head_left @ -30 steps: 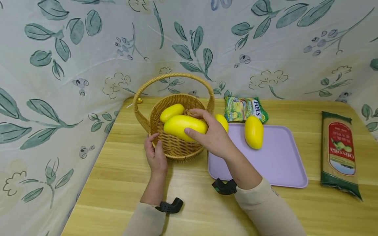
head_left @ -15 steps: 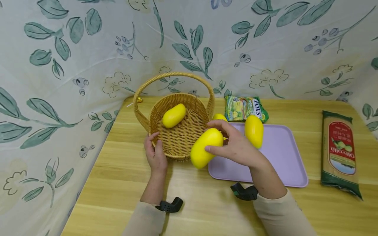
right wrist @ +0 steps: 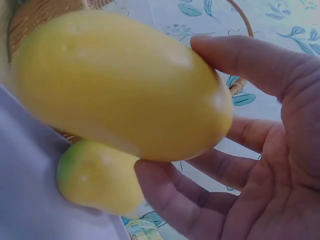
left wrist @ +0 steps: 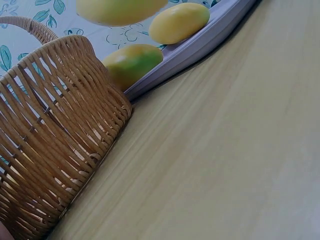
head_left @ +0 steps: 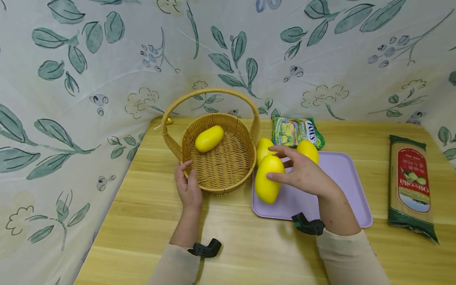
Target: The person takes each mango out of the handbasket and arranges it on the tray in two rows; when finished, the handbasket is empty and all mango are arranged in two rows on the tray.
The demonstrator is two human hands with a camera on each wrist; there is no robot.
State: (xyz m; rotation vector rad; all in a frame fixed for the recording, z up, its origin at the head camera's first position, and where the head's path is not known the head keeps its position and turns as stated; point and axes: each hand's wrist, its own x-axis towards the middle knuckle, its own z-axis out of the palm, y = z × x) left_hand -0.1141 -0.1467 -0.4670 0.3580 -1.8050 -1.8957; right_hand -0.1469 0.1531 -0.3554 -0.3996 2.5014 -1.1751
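Two beige sleeves [head_left: 178, 266] are closest to my head cam, plus two black wrist gadgets [head_left: 309, 225], one per arm. Just past them, the left hand [head_left: 189, 190] has its thumb and fingers hooked on the near-left rim of the one wicker basket [head_left: 228, 158]. Right hand [head_left: 305, 171] has hold of exactly one thing, the held mango [head_left: 269, 183]: thumb one side, fingers the other, spread about as wide as the fruit. It's up over the left part of the one lilac tray [head_left: 342, 198].

Mango count from where I'm sitting is four, all yellow. Besides that one, I get one in the basket [head_left: 209, 138], one at the tray's left end right beside the basket [head_left: 263, 147] and one at the tray's far edge [head_left: 309, 150].

Off to the right lies one long packet [head_left: 409, 186] with a red label. Further back, one green Fox's bag [head_left: 293, 132] and one small gold thing [head_left: 168, 120], too tiny for me to ID. Leafy printed cloth [head_left: 178, 51] behind everything.
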